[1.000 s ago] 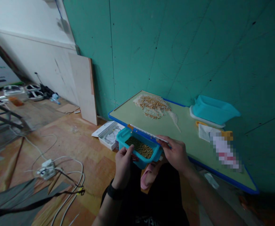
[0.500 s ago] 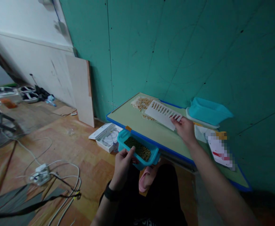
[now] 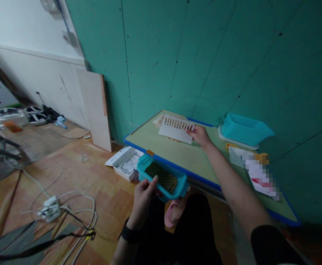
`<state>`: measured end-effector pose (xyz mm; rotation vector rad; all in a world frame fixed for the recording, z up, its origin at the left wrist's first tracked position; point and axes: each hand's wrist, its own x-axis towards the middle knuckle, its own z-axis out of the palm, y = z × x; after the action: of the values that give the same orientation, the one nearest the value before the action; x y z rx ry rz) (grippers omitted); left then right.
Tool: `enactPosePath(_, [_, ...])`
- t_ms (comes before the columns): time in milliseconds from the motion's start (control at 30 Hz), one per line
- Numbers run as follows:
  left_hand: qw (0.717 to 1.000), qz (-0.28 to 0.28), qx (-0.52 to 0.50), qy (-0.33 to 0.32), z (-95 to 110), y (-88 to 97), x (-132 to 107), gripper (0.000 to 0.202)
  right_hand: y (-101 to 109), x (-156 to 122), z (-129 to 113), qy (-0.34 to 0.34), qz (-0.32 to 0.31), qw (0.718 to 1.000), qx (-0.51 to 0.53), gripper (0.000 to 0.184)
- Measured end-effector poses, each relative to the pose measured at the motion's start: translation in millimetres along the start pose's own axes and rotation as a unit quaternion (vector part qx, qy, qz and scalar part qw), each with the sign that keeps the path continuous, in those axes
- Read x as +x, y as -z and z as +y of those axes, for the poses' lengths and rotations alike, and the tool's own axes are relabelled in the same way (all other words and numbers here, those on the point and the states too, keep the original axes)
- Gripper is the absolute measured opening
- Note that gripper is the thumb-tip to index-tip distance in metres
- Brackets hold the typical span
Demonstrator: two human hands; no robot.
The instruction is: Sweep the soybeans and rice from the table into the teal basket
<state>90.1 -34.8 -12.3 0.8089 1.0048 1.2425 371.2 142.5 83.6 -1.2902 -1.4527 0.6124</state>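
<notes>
My left hand (image 3: 143, 195) grips the near rim of a teal plastic tub (image 3: 161, 178) filled with small green beans, held just below the front edge of a low green table (image 3: 183, 154) with a blue rim. My right hand (image 3: 199, 135) reaches across the table and holds a white slotted card (image 3: 176, 129) by its right end. The card lies over a pile of yellow beans and white grains (image 3: 161, 119) at the table's far left corner and hides most of it.
A second teal tub on a white lid (image 3: 245, 130) and some papers (image 3: 256, 167) lie at the table's right. On the wooden floor are an open white box (image 3: 125, 162), a power strip with cables (image 3: 49, 209), a pink slipper (image 3: 173, 213) and a leaning board (image 3: 95, 108).
My right hand carried the white slotted card from the table's front edge over the tub, across to the far pile, and lowered it there. The left hand kept hold of the tub.
</notes>
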Motion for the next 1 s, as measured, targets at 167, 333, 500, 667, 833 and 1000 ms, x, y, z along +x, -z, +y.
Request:
enactPosePath(167, [1.000,0.003,-0.006,0.008,0,-1.5,-1,0.053,4,-2,3,0.003,0.006,1.000,-0.001,0.045])
enactPosePath(333, [1.000,0.007,-0.004,0.018,3,-3.0,-4,0.053,-1,-1,1,0.008,-0.004,1.000,0.005,0.047])
enactPosePath(500, [1.000,0.003,0.007,0.018,3,-4.4,-3,0.053,-3,-2,1,0.008,0.001,1.000,-0.012,0.045])
enactPosePath(667, [1.000,0.003,-0.001,0.012,3,-4.9,-3,0.054,-3,-3,-1,0.006,-0.009,1.000,-0.008,0.046])
enactPosePath(833, [1.000,0.004,-0.003,0.019,3,-4.9,-4,0.050,-4,-3,-4,0.011,0.006,1.000,-0.014,0.041])
enactPosePath(1000, [1.000,-0.002,-0.012,0.019,2,-3.8,-4,0.052,-7,-7,-9,0.001,-0.015,1.000,-0.005,0.044])
